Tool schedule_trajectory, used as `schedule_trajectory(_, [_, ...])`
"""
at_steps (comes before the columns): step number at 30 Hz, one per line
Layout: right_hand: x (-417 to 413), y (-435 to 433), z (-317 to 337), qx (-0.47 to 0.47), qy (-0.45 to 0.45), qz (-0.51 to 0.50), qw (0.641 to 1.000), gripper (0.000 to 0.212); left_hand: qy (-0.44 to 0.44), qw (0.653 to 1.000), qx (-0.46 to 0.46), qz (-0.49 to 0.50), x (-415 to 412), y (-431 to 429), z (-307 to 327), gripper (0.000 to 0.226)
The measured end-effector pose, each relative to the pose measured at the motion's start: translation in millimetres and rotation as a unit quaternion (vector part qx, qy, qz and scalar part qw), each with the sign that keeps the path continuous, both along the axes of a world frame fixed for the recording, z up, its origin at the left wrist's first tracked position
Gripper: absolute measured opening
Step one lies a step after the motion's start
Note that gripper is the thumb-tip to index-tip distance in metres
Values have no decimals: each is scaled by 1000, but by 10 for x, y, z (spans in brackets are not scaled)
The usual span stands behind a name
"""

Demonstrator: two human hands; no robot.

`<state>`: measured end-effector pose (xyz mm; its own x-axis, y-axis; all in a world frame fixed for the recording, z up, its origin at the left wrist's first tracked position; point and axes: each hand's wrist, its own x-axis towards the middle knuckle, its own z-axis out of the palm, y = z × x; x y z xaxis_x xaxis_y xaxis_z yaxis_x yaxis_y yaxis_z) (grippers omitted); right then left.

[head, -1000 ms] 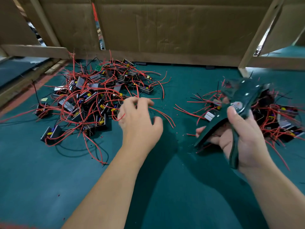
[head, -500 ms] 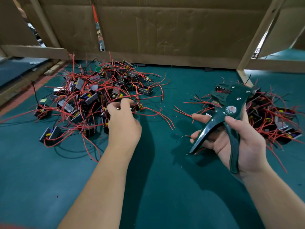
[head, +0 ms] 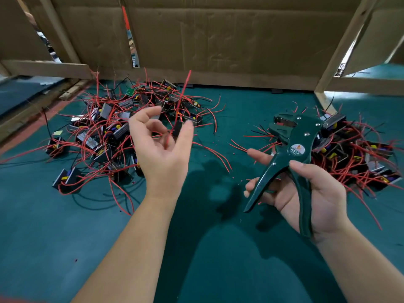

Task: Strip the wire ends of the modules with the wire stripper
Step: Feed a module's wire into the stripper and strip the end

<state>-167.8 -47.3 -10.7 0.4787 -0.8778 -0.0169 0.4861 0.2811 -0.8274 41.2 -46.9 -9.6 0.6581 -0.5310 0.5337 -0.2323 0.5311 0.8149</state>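
One module (head: 177, 129) raised, wire stripper (head: 293, 154) held
Left hand (head: 161, 154) pinches the module above the table (head: 218, 248)'s far-left pile (head: 105, 132) — red wire (head: 184, 88) upright; right hand (head: 317, 193) clasps the wire stripper, handles spread, by the right-edge pile (head: 354, 156).

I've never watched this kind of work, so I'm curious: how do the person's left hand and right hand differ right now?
The left hand is raised palm-up, pinching a small black module whose red wire sticks upward; the right hand grips the green wire stripper, handles spread. The left hand is before the left pile; the right hand before the right pile. Both are bare and held above the green mat.
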Motion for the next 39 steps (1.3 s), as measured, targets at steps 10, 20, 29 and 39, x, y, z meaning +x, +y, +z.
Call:
schedule_trajectory(10, [65, 39, 71, 133, -90, 163, 974, 63, 330, 860, 85, -380, -193, 14, 41, 18])
schedule_trajectory(20, [45, 42, 46, 95, -74, 147, 982, 80, -116, 879, 305, -348, -384, 65, -155, 42])
schedule_trajectory(29, [77, 52, 71, 92, -90, 121, 984, 82, -122, 905, 242, -329, -361, 76, -128, 20])
schedule_trajectory(39, [112, 55, 77, 77, -79, 107, 988, 95, -66, 843, 286, -451, -335, 84, -156, 30])
